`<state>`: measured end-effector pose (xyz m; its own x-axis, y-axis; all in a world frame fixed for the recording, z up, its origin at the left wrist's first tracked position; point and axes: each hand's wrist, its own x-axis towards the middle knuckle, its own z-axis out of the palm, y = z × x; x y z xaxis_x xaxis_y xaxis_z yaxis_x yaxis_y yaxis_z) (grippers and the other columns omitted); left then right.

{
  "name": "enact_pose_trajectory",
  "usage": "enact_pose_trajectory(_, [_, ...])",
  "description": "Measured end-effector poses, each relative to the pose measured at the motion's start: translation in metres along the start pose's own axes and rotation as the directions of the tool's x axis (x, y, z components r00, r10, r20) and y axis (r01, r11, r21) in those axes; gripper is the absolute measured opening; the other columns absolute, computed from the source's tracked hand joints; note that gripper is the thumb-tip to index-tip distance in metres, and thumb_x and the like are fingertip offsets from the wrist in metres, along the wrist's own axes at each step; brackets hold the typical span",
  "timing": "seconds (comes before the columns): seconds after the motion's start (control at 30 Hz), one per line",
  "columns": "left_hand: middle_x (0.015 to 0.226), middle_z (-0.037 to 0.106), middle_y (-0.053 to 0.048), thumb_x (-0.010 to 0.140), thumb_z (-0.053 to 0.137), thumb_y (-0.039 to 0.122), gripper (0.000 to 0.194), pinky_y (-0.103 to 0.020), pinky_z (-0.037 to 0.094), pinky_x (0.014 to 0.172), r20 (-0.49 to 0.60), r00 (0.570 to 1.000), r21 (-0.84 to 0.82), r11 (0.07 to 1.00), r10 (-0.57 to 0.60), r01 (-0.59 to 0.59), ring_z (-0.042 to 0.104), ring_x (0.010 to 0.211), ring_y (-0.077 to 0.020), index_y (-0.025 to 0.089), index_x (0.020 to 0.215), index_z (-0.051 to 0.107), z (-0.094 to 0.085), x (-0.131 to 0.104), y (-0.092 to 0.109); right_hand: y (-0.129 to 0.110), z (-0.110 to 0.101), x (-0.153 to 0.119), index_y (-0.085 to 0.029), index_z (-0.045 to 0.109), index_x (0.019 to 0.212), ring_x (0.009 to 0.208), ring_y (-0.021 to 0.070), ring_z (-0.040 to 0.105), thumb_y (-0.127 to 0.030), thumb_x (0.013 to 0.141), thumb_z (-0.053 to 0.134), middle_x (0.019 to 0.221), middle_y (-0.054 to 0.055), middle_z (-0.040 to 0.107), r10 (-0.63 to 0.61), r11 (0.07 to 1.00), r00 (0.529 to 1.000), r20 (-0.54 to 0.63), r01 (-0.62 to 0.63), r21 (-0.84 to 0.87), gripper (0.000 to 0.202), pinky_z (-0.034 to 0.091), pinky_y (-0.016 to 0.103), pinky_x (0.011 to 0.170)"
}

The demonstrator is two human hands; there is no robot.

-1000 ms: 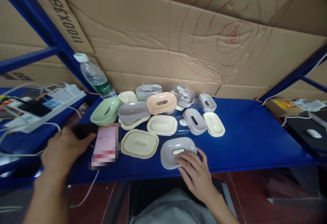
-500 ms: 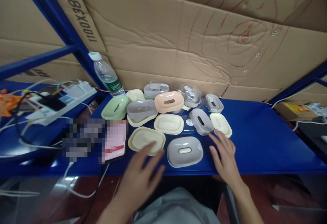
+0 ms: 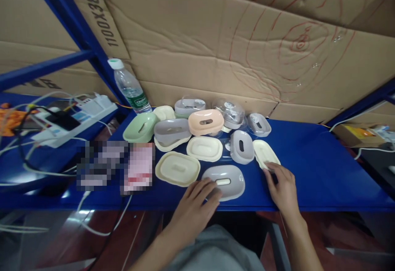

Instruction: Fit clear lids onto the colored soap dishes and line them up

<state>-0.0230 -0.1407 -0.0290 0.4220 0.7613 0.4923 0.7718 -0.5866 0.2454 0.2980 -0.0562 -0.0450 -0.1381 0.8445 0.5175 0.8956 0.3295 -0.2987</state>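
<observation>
A grey soap dish (image 3: pixel 236 180) with a long slot, a cream strip showing through it, lies near the table's front edge. My left hand (image 3: pixel 197 203) reaches over its left rim, fingers apart and seemingly touching it. Farther right, my right hand (image 3: pixel 282 184) pinches the near edge of a cream oval tray (image 3: pixel 264 152), which looks slightly tilted. Between them, a second grey soap dish (image 3: pixel 242 147) stands by a clear plastic cover. Two more cream trays, one at the front left (image 3: pixel 177 170) and another cream tray (image 3: pixel 204 148) at the middle, lie flat.
Behind are a peach dish (image 3: pixel 205 116), a green dish (image 3: pixel 138 127), another grey dish (image 3: pixel 173 127) and several pieces with clear covers. A water bottle (image 3: pixel 131 89) stands back left. A phone (image 3: pixel 138 166), cables and a power strip (image 3: pixel 77 120) occupy the left. Cardboard (image 3: pixel 197 48) walls the back.
My left hand has moved right, from over the front-left cream tray to the front grey dish. My right hand has taken hold of the right cream tray. The upright grey dish has turned slightly.
</observation>
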Motion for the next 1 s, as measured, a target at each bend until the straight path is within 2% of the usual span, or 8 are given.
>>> enact_pose_trajectory(0.17, [0.122,0.074,-0.006,0.101,0.062,0.019,0.021,-0.042,0.052,0.109,0.009,0.999,-0.056,0.998,0.041,-0.040,0.063,0.127,-0.0240,0.024,0.120,0.070,-0.006,0.002,-0.010,-0.010,-0.011,-0.010,-0.025,0.067,0.120,0.119,0.0305,0.067,-0.044,0.107,0.051,0.124,0.011,0.073,0.065,0.980,0.998,0.021,-0.068,0.187,0.028,0.051,0.051,0.104])
enact_pose_trajectory(0.37, [0.121,0.074,-0.005,0.100,0.062,0.017,0.024,-0.041,0.049,0.111,0.001,0.999,-0.131,0.991,0.041,-0.041,0.063,0.126,-0.0226,0.025,0.121,0.069,-0.007,-0.001,-0.015,-0.010,-0.013,-0.023,-0.024,0.066,0.121,0.121,0.0314,0.066,-0.044,0.106,0.052,0.124,0.013,0.071,0.186,0.954,0.981,-0.054,-0.167,0.249,0.029,0.052,0.052,0.105])
enact_pose_trajectory(0.5, [0.117,0.073,-0.004,0.093,0.066,0.016,0.019,-0.042,0.048,0.110,-0.007,1.000,-0.169,0.986,-0.016,0.015,0.063,0.122,-0.0235,0.024,0.110,0.068,-0.006,-0.001,-0.013,-0.007,-0.009,-0.024,-0.023,0.068,0.109,0.123,0.0318,0.063,-0.047,0.104,0.057,0.124,0.013,0.069,0.143,0.971,0.990,-0.017,-0.137,0.197,0.027,0.051,0.053,0.105])
enact_pose_trajectory(0.63, [0.111,0.071,-0.006,0.089,0.069,0.020,0.013,-0.043,0.050,0.106,-0.026,0.999,-0.126,0.991,-0.047,0.043,0.065,0.114,-0.0242,0.023,0.101,0.068,-0.005,-0.003,-0.009,-0.005,-0.004,-0.020,-0.023,0.064,0.098,0.122,0.0341,0.063,-0.052,0.099,0.065,0.123,0.014,0.069,0.077,0.990,0.997,-0.007,-0.076,0.118,0.028,0.050,0.057,0.106])
enact_pose_trajectory(0.73, [0.119,0.071,-0.007,0.091,0.070,0.023,0.012,-0.044,0.049,0.108,-0.029,0.999,-0.081,0.996,-0.046,0.043,0.065,0.118,-0.0251,0.024,0.103,0.068,-0.004,-0.004,-0.008,-0.004,-0.002,-0.020,-0.024,0.062,0.098,0.121,0.0342,0.065,-0.050,0.100,0.062,0.124,0.014,0.070,0.045,0.993,0.999,-0.010,-0.044,0.105,0.026,0.047,0.060,0.108])
enact_pose_trajectory(0.87, [0.133,0.071,-0.006,0.095,0.065,0.025,0.013,-0.044,0.044,0.113,0.014,1.000,-0.080,0.997,-0.013,0.015,0.061,0.132,-0.0259,0.025,0.107,0.068,-0.003,-0.004,-0.010,-0.004,0.001,-0.024,-0.024,0.066,0.115,0.127,0.0334,0.064,-0.042,0.105,0.053,0.131,0.014,0.070,0.038,0.997,0.999,0.011,-0.039,0.071,0.024,0.044,0.060,0.111])
enact_pose_trajectory(1.0, [0.130,0.074,-0.004,0.100,0.063,0.028,0.010,-0.043,0.043,0.112,0.052,0.999,-0.109,0.994,-0.003,0.008,0.061,0.134,-0.0245,0.025,0.108,0.068,-0.005,-0.003,-0.013,-0.005,-0.002,-0.018,-0.025,0.057,0.143,0.140,0.0342,0.057,-0.043,0.108,0.047,0.145,0.014,0.065,0.049,0.999,0.998,0.038,-0.050,0.016,0.040,0.038,0.062,0.116])
